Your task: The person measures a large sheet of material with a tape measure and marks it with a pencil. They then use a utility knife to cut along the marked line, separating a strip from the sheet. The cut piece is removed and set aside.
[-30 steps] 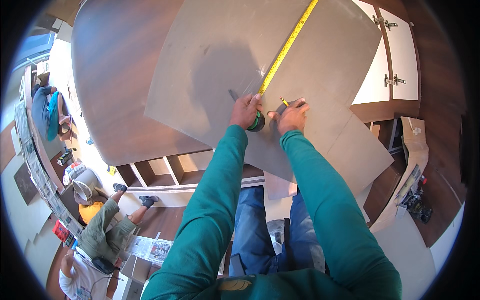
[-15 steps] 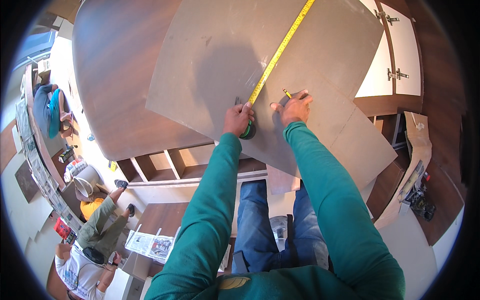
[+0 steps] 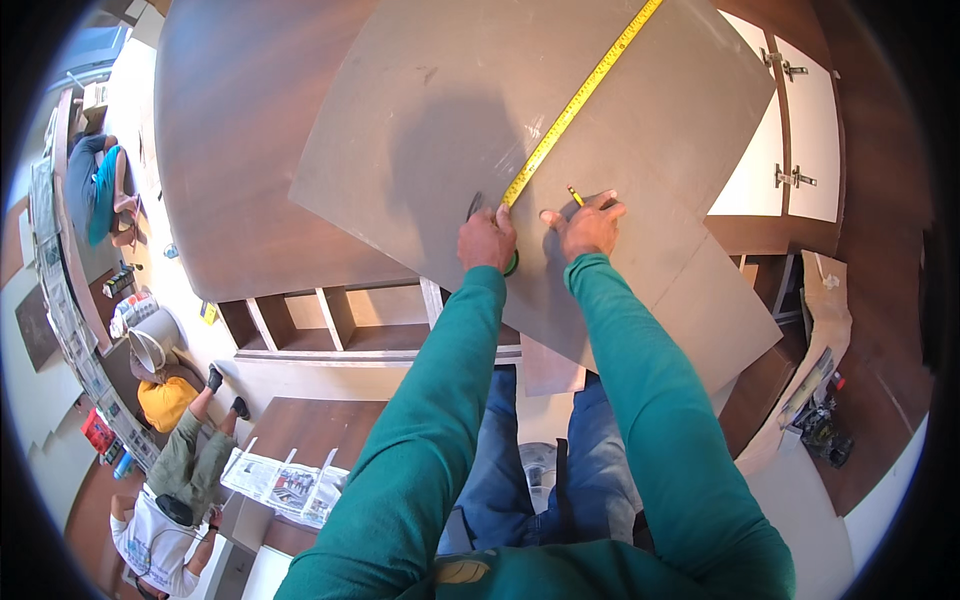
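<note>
My left hand [image 3: 487, 238] grips a black and green tape measure [image 3: 511, 262], mostly hidden under it. The yellow tape blade [image 3: 580, 107] runs diagonally to the upper right across a grey-brown board [image 3: 350, 160] marked with scuffs. Just right of the tape, my right hand [image 3: 590, 230] rests on the board, thumb out to the left, with a short yellow pencil [image 3: 574, 195] held among its fingers. A faint line crosses the board's right part, below that hand.
A wood-grain panel [image 3: 225, 120] and open compartments [image 3: 308, 318] lie under the board. Hinged white doors [image 3: 805, 120] and bent cardboard [image 3: 828, 285] are rightward. At left are a white-shirted person [image 3: 150, 540], another in teal [image 3: 105, 190], a bucket [image 3: 155, 335] and newspapers [image 3: 285, 485].
My left hand has shifted slightly left and down with the tape measure, widening the gap to my right hand. The white-shirted person has changed arm position.
</note>
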`<state>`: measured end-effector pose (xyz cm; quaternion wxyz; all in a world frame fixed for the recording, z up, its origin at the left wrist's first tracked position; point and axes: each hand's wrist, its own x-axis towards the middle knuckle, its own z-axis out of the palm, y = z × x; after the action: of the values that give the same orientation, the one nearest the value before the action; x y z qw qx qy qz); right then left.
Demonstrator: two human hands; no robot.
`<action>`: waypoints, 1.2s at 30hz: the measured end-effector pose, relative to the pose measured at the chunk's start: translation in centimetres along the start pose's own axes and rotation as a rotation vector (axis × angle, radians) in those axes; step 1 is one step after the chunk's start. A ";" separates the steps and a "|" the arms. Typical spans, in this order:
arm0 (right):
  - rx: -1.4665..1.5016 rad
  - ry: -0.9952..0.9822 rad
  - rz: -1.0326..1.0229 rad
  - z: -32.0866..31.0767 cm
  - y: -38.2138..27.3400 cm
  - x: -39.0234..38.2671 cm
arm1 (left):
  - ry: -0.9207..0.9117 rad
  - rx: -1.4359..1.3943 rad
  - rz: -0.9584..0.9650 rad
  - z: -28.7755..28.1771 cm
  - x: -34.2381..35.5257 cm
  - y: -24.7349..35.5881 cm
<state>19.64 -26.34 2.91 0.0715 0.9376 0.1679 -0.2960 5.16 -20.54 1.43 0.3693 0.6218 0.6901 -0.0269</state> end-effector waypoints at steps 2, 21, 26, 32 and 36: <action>0.001 0.007 -0.003 -0.2 0.0 -0.2 | 0.019 -0.015 -0.012 0.0 -0.1 0.3; 0.064 0.110 -0.125 0.3 1.2 -0.9 | -0.095 0.028 -0.124 -1.2 -0.1 1.2; 0.086 0.080 -0.136 0.0 1.5 -1.5 | -0.116 0.048 -0.137 -0.7 0.1 0.8; 0.091 0.092 -0.097 -0.7 1.3 -1.5 | -0.067 0.058 -0.093 -0.8 -0.3 1.4; 0.123 0.083 -0.107 -1.0 1.3 -1.8 | -0.055 0.070 -0.098 -1.1 -0.4 1.3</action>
<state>19.27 -27.83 4.76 -0.0093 0.9414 0.2020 -0.2700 5.78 -20.04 3.06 0.3645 0.5989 0.7078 -0.0862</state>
